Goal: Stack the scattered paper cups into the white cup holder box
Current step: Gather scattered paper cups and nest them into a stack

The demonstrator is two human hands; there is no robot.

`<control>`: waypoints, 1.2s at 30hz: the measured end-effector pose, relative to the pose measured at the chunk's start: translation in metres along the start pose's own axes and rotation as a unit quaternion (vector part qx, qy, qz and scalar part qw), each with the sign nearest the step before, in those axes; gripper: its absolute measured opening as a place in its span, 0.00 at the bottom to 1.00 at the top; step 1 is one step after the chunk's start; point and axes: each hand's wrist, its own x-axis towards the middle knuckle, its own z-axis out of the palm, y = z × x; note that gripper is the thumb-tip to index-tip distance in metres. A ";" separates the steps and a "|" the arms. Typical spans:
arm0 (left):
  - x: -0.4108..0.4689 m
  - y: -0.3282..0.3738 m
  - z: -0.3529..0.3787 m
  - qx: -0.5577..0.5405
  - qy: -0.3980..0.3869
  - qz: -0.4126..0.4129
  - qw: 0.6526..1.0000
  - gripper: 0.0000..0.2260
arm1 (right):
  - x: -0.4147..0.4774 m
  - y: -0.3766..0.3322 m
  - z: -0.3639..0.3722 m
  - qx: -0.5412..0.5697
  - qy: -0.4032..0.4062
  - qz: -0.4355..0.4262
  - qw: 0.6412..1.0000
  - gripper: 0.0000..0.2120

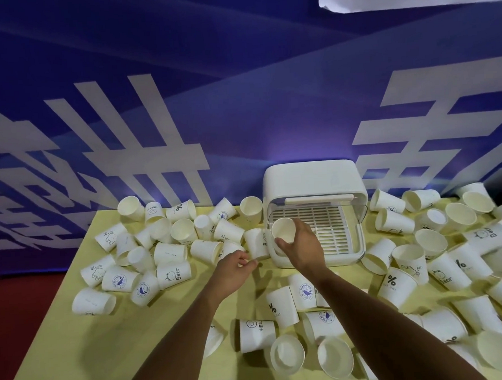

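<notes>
Right hand (301, 245) holding one paper cup (283, 229) at the near-left corner of the white cup holder box (313, 177).

The box stands at the far centre of the yellow table (62, 348), its front open; inside, a slatted tray (331, 226) is visible with the held cup tilted over its left edge, mouth facing near. The right thumb presses below the rim and the fingers curl around the far side. The left hand (234, 267), fingers loosely curled together, lies just beside the HELLO cup (257, 243) left of the box; contact cannot be determined. Scattered cups (172, 274) lie left, right and near.
</notes>
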 end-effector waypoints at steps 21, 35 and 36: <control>0.010 -0.013 0.016 0.016 -0.017 -0.028 0.999 0.16 | 0.006 0.023 0.018 0.098 -0.038 0.032 0.994 0.35; 0.011 -0.015 0.014 0.004 -0.010 -0.026 1.000 0.16 | -0.006 0.015 0.010 0.004 0.020 -0.005 1.000 0.43; 0.010 -0.014 0.014 0.001 -0.012 -0.023 1.000 0.17 | -0.008 0.011 0.008 -0.016 0.042 -0.021 0.999 0.41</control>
